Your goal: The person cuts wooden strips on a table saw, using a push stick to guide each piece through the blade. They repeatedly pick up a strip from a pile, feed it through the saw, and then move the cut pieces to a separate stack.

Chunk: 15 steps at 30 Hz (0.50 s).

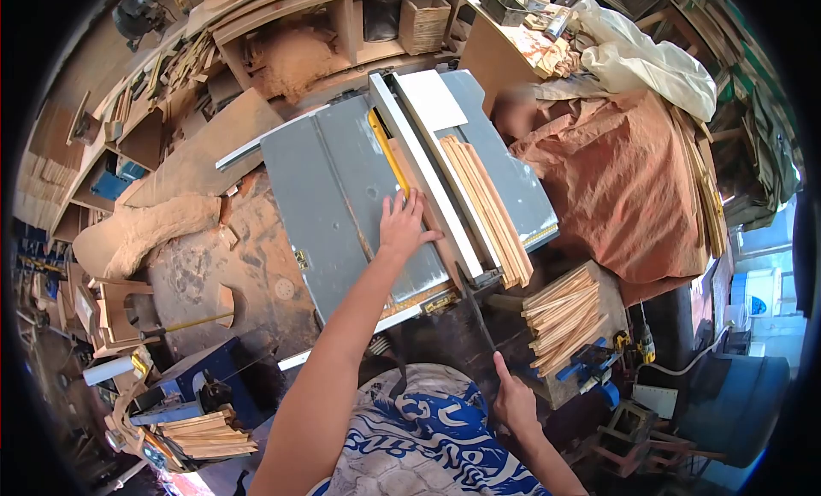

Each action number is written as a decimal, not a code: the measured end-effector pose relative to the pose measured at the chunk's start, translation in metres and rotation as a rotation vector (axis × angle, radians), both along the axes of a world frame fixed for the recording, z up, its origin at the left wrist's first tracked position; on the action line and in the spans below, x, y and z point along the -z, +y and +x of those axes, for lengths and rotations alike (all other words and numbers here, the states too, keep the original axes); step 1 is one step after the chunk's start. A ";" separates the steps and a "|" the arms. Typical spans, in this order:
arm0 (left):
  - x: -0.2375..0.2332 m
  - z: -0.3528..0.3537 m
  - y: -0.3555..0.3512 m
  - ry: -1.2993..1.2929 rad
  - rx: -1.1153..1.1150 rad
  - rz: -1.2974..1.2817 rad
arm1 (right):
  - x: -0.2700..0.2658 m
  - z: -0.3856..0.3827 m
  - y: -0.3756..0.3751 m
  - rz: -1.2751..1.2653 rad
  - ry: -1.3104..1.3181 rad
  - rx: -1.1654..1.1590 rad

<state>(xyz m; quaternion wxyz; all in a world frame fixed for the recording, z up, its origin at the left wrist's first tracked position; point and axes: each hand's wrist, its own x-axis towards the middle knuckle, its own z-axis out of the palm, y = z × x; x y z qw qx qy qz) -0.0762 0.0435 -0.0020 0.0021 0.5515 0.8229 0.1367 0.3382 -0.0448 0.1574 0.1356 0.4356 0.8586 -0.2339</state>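
Note:
A grey table saw (316,180) stands in front of me, with a long pale rip fence (432,171) across it. My left hand (404,229) lies on the saw top with its fingers stretched forward, touching a narrow wooden strip (440,239) beside the fence. Just beyond those fingertips runs a yellow bar (389,152). Lower right, my right hand (515,402) is closed around the near end of a thin dark stick (477,312). The stick's far end reaches the near end of the strip. Across the fence lies a bundle of cut wooden strips (487,209).
More strips are stacked on a stand (564,316) at right, near a drill (646,346). A brown cloth (633,180) covers a pile beyond the saw's right side. Sawdust heaps (295,64) fill the back shelf. A white sheet (432,98) lies on the saw.

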 end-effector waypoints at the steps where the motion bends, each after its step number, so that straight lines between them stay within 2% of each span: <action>1: -0.001 -0.004 0.003 0.001 -0.007 -0.015 | 0.001 -0.004 0.002 -0.001 -0.028 -0.003; 15: 0.003 -0.055 0.033 0.044 0.005 -0.051 | 0.001 -0.059 0.030 -0.016 0.038 0.037</action>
